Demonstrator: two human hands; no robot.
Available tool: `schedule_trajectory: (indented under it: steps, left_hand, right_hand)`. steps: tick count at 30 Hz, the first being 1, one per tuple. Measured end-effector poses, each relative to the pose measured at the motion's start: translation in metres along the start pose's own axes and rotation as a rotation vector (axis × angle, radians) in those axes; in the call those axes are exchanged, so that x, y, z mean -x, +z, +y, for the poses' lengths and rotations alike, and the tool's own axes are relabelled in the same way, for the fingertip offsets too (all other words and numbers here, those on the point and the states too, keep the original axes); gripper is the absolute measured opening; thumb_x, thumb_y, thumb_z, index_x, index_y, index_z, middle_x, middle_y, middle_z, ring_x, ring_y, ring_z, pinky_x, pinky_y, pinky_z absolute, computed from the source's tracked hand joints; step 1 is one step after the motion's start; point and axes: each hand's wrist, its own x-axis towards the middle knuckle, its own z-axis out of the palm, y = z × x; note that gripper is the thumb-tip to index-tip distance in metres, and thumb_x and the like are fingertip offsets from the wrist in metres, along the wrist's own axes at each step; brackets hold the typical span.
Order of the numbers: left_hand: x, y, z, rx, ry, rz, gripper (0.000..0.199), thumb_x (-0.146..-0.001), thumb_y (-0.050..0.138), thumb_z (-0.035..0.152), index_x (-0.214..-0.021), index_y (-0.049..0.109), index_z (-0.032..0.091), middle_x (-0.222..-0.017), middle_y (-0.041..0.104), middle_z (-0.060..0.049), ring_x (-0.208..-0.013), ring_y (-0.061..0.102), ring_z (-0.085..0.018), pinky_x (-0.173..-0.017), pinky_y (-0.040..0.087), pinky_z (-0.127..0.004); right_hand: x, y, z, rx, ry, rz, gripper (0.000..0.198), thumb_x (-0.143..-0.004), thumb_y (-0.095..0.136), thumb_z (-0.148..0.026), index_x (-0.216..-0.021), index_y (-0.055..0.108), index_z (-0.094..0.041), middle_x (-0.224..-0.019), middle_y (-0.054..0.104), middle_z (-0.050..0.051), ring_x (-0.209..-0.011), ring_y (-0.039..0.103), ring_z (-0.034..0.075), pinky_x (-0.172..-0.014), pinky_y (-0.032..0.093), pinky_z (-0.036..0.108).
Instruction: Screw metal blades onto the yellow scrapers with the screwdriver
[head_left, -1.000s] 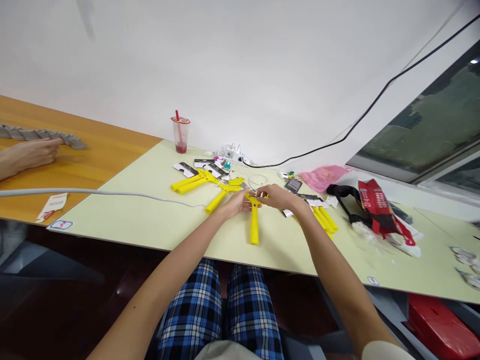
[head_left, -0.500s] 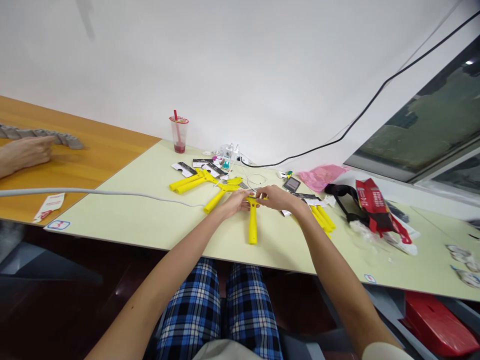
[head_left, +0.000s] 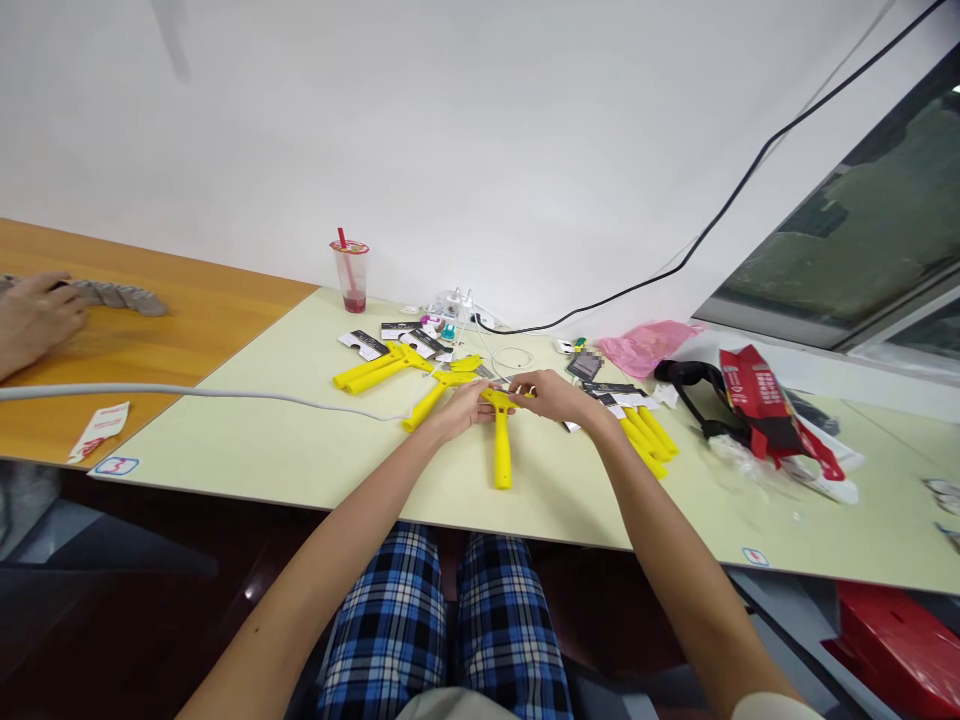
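Observation:
Between my hands a yellow T-shaped scraper (head_left: 502, 455) stands out over the table, its handle pointing toward me. My left hand (head_left: 466, 408) grips the left end of its head. On the other end, the fingers of my right hand (head_left: 546, 394) are bent and pinched at the top edge; whether a small part is between them is too fine to see. Left of my hands lie more yellow scrapers (head_left: 375, 372), one partly behind my left hand. Several others (head_left: 649, 435) rest beyond my right forearm, near black-and-white cards (head_left: 616, 392).
A cup with a red straw (head_left: 351, 275), a power strip (head_left: 454, 305) and a phone (head_left: 585, 364) are along the wall. A pink bag (head_left: 649, 347) and a red package (head_left: 757, 400) lie right. A grey cable (head_left: 225, 392) crosses left, near another person's hand (head_left: 37, 322).
The camera view has shifted slightly. My fingers have moved a little on the scraper's head, so more of its yellow top shows. The other person's hand has drawn back left.

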Motion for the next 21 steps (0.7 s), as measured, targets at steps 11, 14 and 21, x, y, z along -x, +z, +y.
schedule_trajectory:
  steps: [11, 14, 21]
  left_hand:
    - [-0.004, -0.003, -0.002, 0.002, -0.007, -0.004, 0.024, -0.108, 0.062, 0.036, -0.116, 0.07, 0.015, -0.105, 0.084, -0.018, -0.093, 0.085, -0.028, -0.094, 0.066, -0.042]
    - [-0.006, -0.003, -0.002, 0.006, -0.012, 0.004, 0.022, -0.107, 0.065, 0.035, -0.116, 0.068, 0.016, -0.103, 0.084, -0.016, -0.092, 0.085, -0.027, -0.092, 0.066, -0.042]
    - [-0.002, -0.001, -0.001, -0.019, -0.006, -0.006, 0.023, -0.1, 0.079, 0.031, -0.115, 0.068, 0.016, -0.108, 0.084, -0.017, -0.091, 0.085, -0.026, -0.088, 0.066, -0.036]
  right_hand:
    - [-0.013, 0.007, -0.001, 0.007, -0.032, -0.052, 0.018, -0.103, 0.064, -0.028, -0.104, 0.08, -0.019, -0.091, 0.084, 0.005, -0.076, 0.069, 0.018, -0.07, 0.047, 0.026]
    - [-0.013, 0.008, 0.003, 0.033, -0.011, -0.054, 0.018, -0.103, 0.065, -0.029, -0.103, 0.08, -0.019, -0.094, 0.085, 0.005, -0.078, 0.07, 0.018, -0.069, 0.047, 0.026]
    - [-0.01, 0.007, 0.005, 0.083, -0.006, -0.055, 0.015, -0.101, 0.069, -0.028, -0.103, 0.082, -0.02, -0.096, 0.083, 0.005, -0.077, 0.071, 0.017, -0.071, 0.048, 0.026]
